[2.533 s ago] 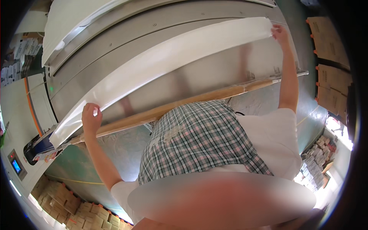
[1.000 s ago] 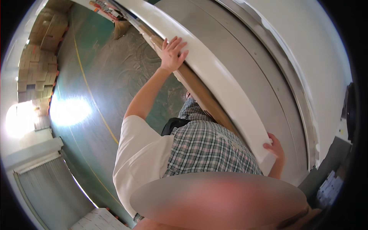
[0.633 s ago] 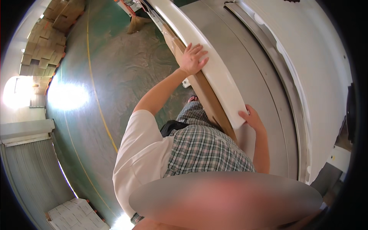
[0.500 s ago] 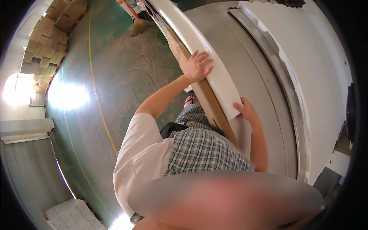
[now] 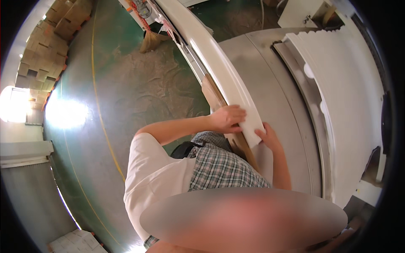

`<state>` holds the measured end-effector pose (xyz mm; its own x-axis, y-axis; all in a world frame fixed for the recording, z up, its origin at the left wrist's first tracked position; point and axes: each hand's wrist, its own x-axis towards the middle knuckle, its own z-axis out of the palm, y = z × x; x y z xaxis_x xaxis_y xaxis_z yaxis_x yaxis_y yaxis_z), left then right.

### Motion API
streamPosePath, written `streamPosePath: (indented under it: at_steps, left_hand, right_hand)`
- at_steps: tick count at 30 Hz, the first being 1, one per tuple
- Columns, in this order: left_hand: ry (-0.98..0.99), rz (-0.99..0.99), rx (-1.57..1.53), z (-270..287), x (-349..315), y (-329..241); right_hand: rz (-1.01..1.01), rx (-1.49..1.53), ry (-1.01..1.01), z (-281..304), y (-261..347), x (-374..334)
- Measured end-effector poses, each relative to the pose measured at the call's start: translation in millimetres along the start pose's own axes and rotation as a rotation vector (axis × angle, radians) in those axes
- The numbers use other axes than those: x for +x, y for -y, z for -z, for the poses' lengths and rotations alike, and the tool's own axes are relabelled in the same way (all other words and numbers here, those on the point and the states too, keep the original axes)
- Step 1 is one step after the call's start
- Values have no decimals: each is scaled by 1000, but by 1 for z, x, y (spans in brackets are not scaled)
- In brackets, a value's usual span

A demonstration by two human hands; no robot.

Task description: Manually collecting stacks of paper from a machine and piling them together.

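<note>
A long glossy white strip, perhaps of sheet or film, runs from the far side to its near end close to my body. My left hand lies across its left side near that end, fingers together and slightly bent, thumb apart. With thumb on top, my right hand pinches the right edge at the near corner; its other fingers are partly hidden. Along the left, below the white strip, runs a brown cardboard-like edge, in front of my checked clothing.
A grey metal surface lies to the right, with a large white wavy-edged sheet beyond it. A straw broom stands at the far left of the strip. Stacked cartons line the left wall beyond a yellow floor line.
My left hand has slid nearer to me along the strip, its fingers drawing together. The right hand and the strip's near end sit lower in view, partly because the view has shifted.
</note>
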<state>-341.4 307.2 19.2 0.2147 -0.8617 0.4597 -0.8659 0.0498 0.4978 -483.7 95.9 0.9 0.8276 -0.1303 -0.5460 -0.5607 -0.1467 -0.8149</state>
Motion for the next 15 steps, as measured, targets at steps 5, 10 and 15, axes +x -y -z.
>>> streamPosePath:
  at_steps: [5, 10, 15]
  left_hand:
    - [245, -228, -144, 15, 7, 29]
    - [275, -310, -196, 26, 5, 52]
    - [324, -329, -228, 34, 6, 74]
  right_hand:
    - [-72, -70, 67, 14, 12, 11]
    - [-100, -209, 287, 21, 29, 42]
    - [-162, -48, 224, 1, 52, 42]
